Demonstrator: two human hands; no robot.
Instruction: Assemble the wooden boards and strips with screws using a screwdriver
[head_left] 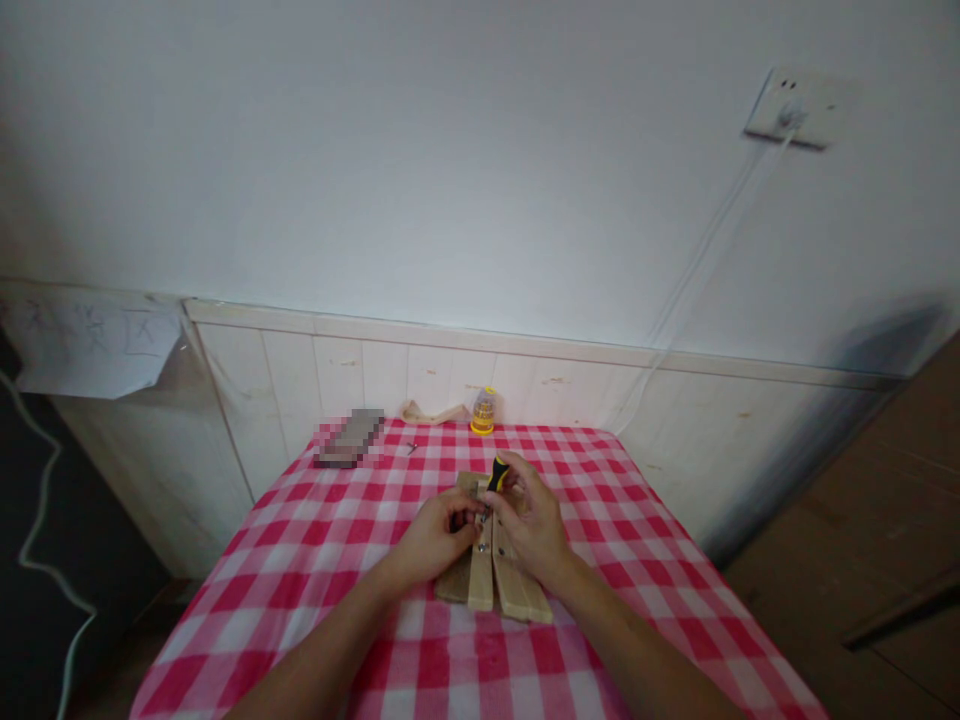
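Observation:
My right hand (534, 515) grips a black and yellow screwdriver (498, 474), held upright with its tip down at the wooden pieces. Close on its left, my left hand (442, 535) has its fingertips pinched together near the screwdriver's tip; what they hold, if anything, is too small to make out. Under both hands lie a narrow wooden strip (481, 585) and a wider wooden piece (523, 592), side by side on a brownish board (454, 582). A small metal fitting (482, 548) shows on the narrow strip.
A red-and-white checked cloth (420, 660) covers the table. Towards the wall stand a yellow-capped clear case (484, 411), a pale curved strip (433, 413), a small metal piece (412, 448) and a blurred-out flat object (352, 438). A cable hangs from the wall socket (791, 110).

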